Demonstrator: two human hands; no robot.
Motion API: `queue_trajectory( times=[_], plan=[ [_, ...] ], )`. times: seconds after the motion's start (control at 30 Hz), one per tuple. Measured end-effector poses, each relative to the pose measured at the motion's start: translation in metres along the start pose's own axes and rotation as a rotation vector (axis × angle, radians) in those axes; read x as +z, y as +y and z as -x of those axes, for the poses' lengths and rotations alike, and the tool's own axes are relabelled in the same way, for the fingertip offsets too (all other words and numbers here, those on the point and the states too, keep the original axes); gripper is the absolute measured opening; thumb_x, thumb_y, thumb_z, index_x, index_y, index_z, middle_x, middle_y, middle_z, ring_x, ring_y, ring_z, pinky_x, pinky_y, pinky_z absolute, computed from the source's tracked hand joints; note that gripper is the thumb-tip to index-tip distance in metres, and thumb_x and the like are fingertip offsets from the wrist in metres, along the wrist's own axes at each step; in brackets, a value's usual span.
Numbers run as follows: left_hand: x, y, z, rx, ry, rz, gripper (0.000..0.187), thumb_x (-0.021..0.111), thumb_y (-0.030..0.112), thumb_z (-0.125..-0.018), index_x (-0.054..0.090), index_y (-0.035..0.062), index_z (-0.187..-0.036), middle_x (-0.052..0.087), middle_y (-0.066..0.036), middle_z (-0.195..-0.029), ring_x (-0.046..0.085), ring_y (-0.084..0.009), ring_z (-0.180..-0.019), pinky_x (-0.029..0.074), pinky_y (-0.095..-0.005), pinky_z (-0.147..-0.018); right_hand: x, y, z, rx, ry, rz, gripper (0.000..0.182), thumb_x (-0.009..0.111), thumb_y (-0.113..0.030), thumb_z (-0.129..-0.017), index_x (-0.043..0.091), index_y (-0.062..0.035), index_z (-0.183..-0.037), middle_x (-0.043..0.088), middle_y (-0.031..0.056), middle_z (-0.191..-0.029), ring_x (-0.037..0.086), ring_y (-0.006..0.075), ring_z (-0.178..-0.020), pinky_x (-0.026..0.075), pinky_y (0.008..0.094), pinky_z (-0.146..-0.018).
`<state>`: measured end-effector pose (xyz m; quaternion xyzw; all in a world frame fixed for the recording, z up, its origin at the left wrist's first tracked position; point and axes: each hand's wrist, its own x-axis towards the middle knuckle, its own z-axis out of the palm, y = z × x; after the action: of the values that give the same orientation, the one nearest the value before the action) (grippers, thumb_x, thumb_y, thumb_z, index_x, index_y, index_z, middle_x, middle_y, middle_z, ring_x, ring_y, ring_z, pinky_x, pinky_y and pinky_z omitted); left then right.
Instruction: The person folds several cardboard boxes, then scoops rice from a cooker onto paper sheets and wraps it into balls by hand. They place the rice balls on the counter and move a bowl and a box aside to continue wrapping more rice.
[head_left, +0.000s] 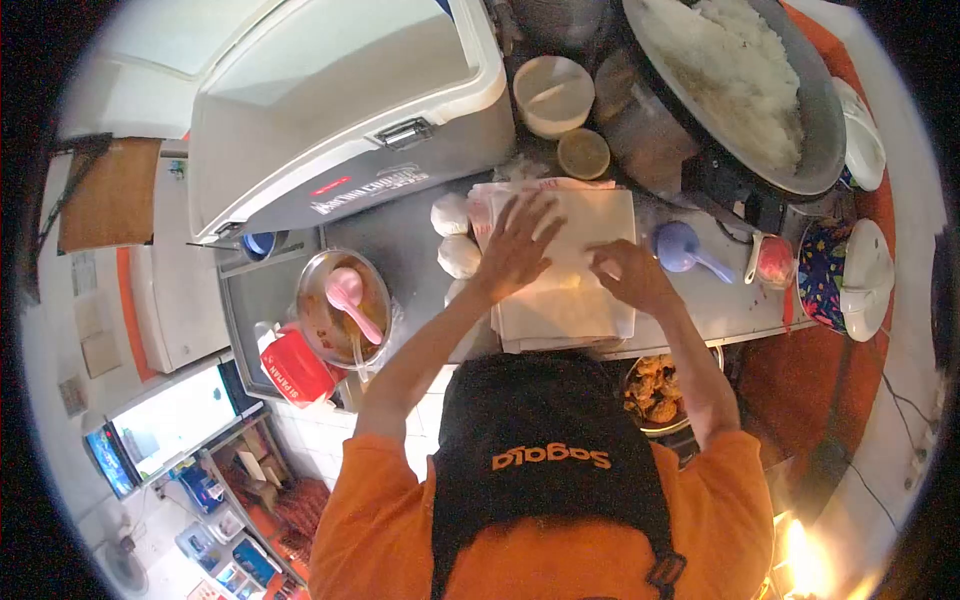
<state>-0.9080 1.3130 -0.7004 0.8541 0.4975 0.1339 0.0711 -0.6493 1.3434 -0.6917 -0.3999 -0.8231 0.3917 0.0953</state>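
My left hand [515,248] lies spread flat on the left side of a stack of pale wrapping paper [590,320]. On the right half of the same sheets rests my right hand [635,275]. Its fingers are curled in over the paper, and what they pinch, if anything, cannot be made out. Several round white bundles [459,257] sit beside my left wrist. A blue-purple rice scoop [688,247] lies to the right of my right hand.
Behind the paper stand a white tub [553,97] and a big pan of rice [735,75]. A cooler box [400,165] is at the back left. A bowl [315,325] with a pink ladle [347,293] is left; fried food [655,390] sits below the counter edge.
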Motion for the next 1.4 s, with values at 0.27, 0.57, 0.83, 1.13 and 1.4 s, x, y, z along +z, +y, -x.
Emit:
queue_trajectory(
  times=[0.27,0.57,0.83,1.13,1.4],
  plan=[
    [0.028,-0.021,0.069,0.161,-0.091,0.323,0.025,0.065,0.017,-0.088,0.070,0.0084,-0.111,0.068,-0.008,-0.119,0.065,-0.0322,-0.111,0.055,-0.0448,-0.092,0.053,0.034,0.033,-0.298,0.154,0.369,0.031,0.061,-0.014,-0.087,0.067,-0.0120,-0.117,0.068,0.0132,-0.112,0.063,0.0350,-0.109,0.049,0.0471,-0.103],
    [0.083,-0.015,0.064,-0.345,-0.182,0.194,0.020,0.069,0.014,-0.081,0.072,0.0084,-0.099,0.068,-0.010,-0.107,0.062,-0.0277,-0.103,0.053,-0.0444,-0.087,0.065,0.031,-0.005,0.042,0.194,0.256,0.022,0.065,-0.023,-0.090,0.068,-0.0130,-0.110,0.070,0.0091,-0.110,0.066,0.0335,-0.104,0.054,0.0476,-0.088],
    [0.079,0.020,0.070,-0.610,0.092,0.479,0.013,0.067,0.014,-0.090,0.074,0.0070,-0.099,0.067,-0.013,-0.107,0.065,-0.0298,-0.102,0.053,-0.0426,-0.087,0.047,-0.028,-0.005,0.283,0.032,0.062,0.014,0.060,-0.011,-0.091,0.066,-0.0087,-0.104,0.069,0.0163,-0.098,0.068,0.0376,-0.097,0.055,0.0493,-0.078],
    [-0.073,0.100,0.092,-1.320,0.021,2.280,0.048,0.054,0.026,-0.102,0.044,-0.0054,-0.137,0.057,-0.015,-0.128,0.062,-0.0275,-0.115,0.057,-0.0421,-0.096,0.039,-0.102,0.042,-0.159,0.101,-0.561,0.041,0.080,0.003,-0.074,0.061,-0.0042,-0.109,0.059,0.0119,-0.115,0.059,0.0270,-0.111,0.048,0.0379,-0.096],
    [-0.093,0.015,0.103,-1.321,0.222,1.453,0.055,0.072,0.025,-0.091,0.051,0.0013,-0.136,0.064,-0.015,-0.119,0.065,-0.0244,-0.104,0.055,-0.0382,-0.087,-0.004,-0.069,0.041,0.074,0.281,-0.367,0.044,0.085,-0.009,-0.073,0.063,-0.0060,-0.110,0.063,0.0100,-0.117,0.059,0.0269,-0.114,0.043,0.0383,-0.103]
  ],
)
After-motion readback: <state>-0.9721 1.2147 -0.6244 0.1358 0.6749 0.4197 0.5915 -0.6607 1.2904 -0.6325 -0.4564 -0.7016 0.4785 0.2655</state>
